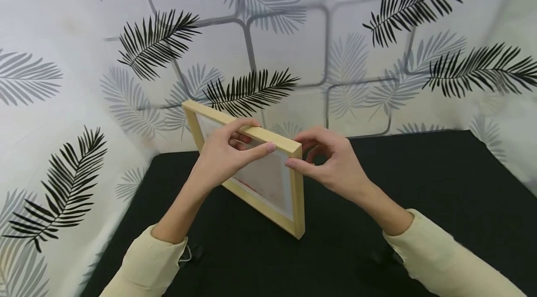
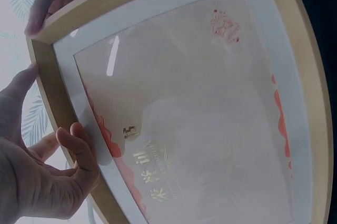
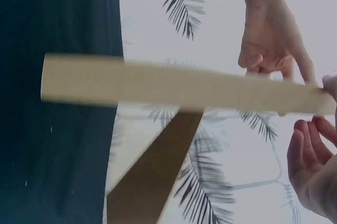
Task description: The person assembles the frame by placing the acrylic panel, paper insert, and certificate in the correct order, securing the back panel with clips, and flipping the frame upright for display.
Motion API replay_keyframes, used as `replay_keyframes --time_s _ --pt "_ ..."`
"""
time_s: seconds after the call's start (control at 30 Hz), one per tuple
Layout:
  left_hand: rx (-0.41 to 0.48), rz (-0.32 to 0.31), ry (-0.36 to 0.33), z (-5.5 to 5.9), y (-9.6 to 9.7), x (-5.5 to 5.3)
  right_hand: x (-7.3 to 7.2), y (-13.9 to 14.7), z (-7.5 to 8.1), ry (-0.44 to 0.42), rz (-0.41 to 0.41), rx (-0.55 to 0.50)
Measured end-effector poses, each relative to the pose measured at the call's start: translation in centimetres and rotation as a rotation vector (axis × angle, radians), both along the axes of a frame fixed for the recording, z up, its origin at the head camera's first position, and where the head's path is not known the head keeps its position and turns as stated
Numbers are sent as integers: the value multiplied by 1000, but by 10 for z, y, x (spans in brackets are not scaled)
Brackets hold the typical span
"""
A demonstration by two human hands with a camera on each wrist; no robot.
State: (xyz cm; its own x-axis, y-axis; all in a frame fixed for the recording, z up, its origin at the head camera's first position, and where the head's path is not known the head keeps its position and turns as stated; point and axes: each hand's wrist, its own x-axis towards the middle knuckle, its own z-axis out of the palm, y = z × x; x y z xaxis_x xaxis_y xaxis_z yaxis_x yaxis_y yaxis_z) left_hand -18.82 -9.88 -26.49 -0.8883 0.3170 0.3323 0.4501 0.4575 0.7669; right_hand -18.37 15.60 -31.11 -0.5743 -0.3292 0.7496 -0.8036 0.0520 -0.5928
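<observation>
A light wooden picture frame [image 1: 296,194] stands on edge, turned at an angle, over the black cloth. Behind its glass, the left wrist view shows a pale print [image 2: 174,92] with red scalloped edges, gold characters and a white mat. My left hand [image 1: 222,155] grips the frame's top bar, thumb on the near side and fingers reaching over. With thumb and fingers, my right hand [image 1: 331,159] pinches the top corner closest to me. A brown support leg [image 3: 158,171] slants out from the back of the frame in the right wrist view.
Black cloth [image 1: 419,176] covers the table. A white curtain or wall covering [image 1: 289,45] with black and grey leaf prints rises behind and at the left. Small dark objects [image 1: 195,255] lie by the left sleeve [image 1: 153,257].
</observation>
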Motion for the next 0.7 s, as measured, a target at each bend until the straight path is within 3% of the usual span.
replay_keyframes --time_s 0.13,0.3,0.7 --pt "27 11 16 1 3 1 4 -9 4 67 -68 -13" --pt "30 37 26 3 6 3 8 -8 10 104 -82 -52" --pt "0 -29 47 3 2 5 6 1 18 124 -103 -107"
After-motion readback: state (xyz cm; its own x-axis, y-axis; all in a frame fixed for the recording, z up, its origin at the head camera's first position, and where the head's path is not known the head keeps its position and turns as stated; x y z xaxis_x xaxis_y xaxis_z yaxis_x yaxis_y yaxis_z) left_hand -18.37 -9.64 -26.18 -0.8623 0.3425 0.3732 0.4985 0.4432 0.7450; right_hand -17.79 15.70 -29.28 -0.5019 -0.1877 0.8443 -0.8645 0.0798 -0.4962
